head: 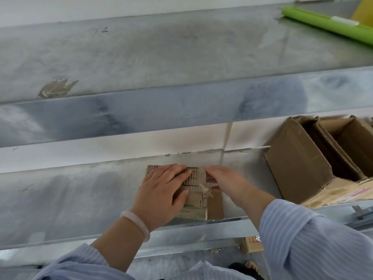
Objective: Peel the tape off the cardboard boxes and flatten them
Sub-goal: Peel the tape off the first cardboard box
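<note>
A small flattened cardboard box (198, 196), brown with torn corrugated patches and green print, lies on the lower metal shelf (70, 195) near its front edge. My left hand (161, 193) lies flat on its left half with straight fingers pressing down. At the box's right edge my right hand (224, 181) touches the cardboard, its fingertips beside a crumpled strip of clear tape (205, 190) that sticks up from the middle. Whether the right fingers pinch anything is hidden.
A large open cardboard box (298, 160) holding smaller open boxes stands on the same shelf at the right. A green roll (327, 25) lies on the upper shelf at the far right. Another small box (251, 244) sits below the shelf.
</note>
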A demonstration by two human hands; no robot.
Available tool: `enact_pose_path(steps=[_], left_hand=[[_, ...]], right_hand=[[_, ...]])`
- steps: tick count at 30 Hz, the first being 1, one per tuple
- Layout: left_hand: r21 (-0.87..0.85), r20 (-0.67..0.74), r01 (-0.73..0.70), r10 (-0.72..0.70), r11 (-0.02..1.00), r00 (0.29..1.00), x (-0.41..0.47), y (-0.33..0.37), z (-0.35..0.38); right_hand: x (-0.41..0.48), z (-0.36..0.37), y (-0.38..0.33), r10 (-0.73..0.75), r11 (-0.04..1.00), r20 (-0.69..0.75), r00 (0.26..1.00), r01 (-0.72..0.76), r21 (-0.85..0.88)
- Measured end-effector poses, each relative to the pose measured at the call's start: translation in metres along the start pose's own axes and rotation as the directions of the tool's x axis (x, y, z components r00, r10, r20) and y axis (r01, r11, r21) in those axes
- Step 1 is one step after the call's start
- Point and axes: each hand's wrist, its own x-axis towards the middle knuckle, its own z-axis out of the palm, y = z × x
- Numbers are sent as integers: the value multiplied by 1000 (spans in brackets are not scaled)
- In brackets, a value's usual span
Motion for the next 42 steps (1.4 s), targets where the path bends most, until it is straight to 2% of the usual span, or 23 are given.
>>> enact_pose_path(steps=[3, 9, 15, 23, 26, 29, 31, 33, 35, 38, 42], left_hand=[[-21, -7, -24, 23, 999, 1000, -2, -4, -1], [-36, 4, -53, 53, 998, 999, -4, -7, -2], [-58, 8, -63, 64, 996, 998, -5, -9, -2], [-134, 30, -125, 130, 983, 991, -9, -22, -3], [-143, 17, -126, 130, 982, 991, -8, -22, -3], [-158, 9, -122, 125, 980, 992, -8, -22, -2], [-166, 8, -120, 123, 979, 992, -8, -22, -2], [-172, 6, -117, 120, 978, 993, -7, -22, -2], [-170, 4, -115, 117, 979, 993, -6, -22, -2], [-167, -4, -115, 116, 979, 993, -7, -23, -1], [-160, 6, -110, 113, 981, 994, -7, -23, -1]], right_hand=[[3, -1, -3, 8, 995, 9, 1000, -9, 97], [1, -9, -13, 2, 991, 75, 997, -12, 137], [-7, -19, -21, 22, 998, 50, 998, -19, -61], [-12, -27, -23, 31, 991, 203, 979, -3, -134], [-17, -30, -18, -40, 981, 225, 973, 81, -177], [-22, -27, -12, -203, 908, 164, 965, 248, -338], [-21, -22, -8, -289, 847, 96, 952, 301, -438], [-21, -20, -8, -371, 723, 98, 923, 353, -594], [-24, -20, -11, -441, 572, 173, 881, 424, -703], [-26, -23, -10, -508, 435, 245, 826, 492, -754], [-26, -24, -4, -580, 403, 265, 770, 554, -729]])
